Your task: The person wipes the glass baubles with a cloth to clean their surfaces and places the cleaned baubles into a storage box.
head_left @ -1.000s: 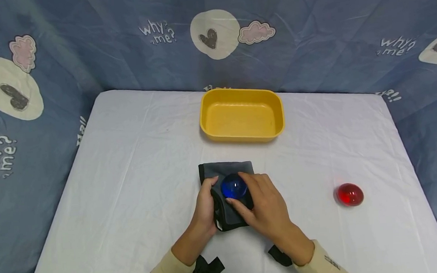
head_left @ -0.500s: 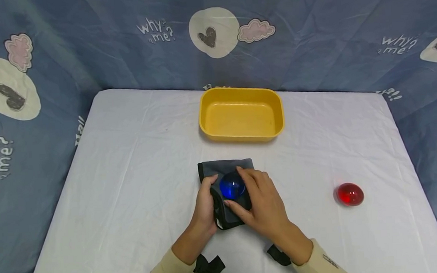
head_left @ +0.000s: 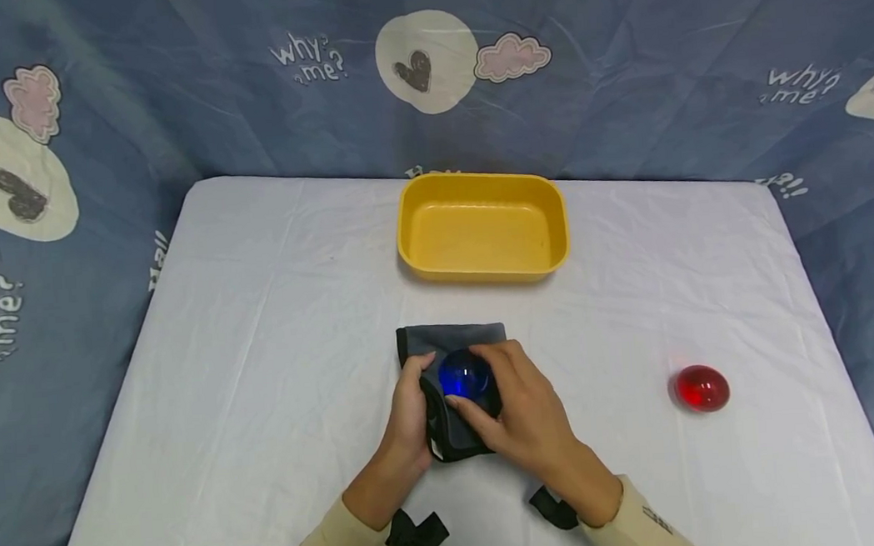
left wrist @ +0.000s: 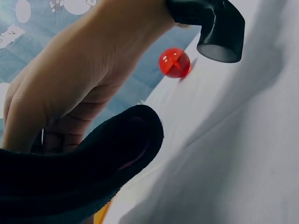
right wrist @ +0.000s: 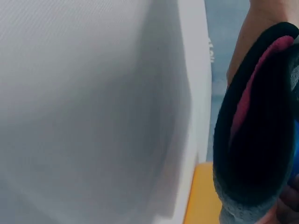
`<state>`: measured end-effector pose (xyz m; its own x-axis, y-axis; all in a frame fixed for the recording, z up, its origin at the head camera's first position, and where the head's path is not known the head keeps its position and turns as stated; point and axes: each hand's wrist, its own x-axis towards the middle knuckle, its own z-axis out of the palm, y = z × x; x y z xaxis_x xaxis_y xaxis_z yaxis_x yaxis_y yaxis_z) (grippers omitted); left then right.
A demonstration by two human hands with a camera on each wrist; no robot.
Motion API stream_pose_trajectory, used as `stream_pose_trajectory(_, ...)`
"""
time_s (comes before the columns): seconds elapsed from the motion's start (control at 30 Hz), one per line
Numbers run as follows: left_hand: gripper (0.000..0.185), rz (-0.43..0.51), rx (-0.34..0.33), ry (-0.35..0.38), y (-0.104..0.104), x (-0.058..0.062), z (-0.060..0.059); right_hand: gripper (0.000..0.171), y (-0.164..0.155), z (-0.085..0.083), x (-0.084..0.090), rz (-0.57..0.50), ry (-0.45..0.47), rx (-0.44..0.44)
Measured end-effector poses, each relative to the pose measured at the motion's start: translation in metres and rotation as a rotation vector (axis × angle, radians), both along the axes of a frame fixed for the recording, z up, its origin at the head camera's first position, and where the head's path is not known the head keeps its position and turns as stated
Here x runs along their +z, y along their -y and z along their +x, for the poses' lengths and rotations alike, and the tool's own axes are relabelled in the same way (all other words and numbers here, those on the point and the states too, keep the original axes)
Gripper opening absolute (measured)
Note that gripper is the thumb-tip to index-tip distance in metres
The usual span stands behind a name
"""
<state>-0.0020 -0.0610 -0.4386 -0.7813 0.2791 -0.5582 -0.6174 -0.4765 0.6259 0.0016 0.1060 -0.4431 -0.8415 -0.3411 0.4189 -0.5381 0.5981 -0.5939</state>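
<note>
The glossy blue ball (head_left: 464, 375) sits on the grey, black-edged cloth pouch (head_left: 452, 343), which lies on the white-covered table (head_left: 260, 334) toward the middle of its near edge. The ball is pinched from the right by the right hand (head_left: 524, 414), thumb on its near side and fingertips curled over the far side, so the ball lies just ahead and left of that palm. The left hand (head_left: 408, 417) grips the pouch's left rim, fingers curled round the black edge, holding its mouth toward the ball. Being round, the ball has no long axis, and the right hand is the nearer to it.

Compared with a second ago, the right fingers have closed further over the ball, hiding more of it; the pouch has hardly moved. The red ball (head_left: 702, 388) remains near the right edge, and the yellow plastic tub (head_left: 484, 272) toward the far edge.
</note>
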Motion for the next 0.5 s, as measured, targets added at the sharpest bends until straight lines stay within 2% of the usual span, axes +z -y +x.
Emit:
stream_pose_trajectory(0.27, 0.058, -0.002, -0.01, 0.014, -0.0006, 0.0012, 0.0019, 0.069, 0.0044, -0.0009, -0.004, 0.034, -0.028, -0.1)
stream_pose_trajectory(0.5, 0.057, -0.004, -0.003, 0.02, -0.0011, 0.0014, 0.0014, 0.067, 0.0002, -0.0007, -0.0019, 0.047, 0.029, -0.076)
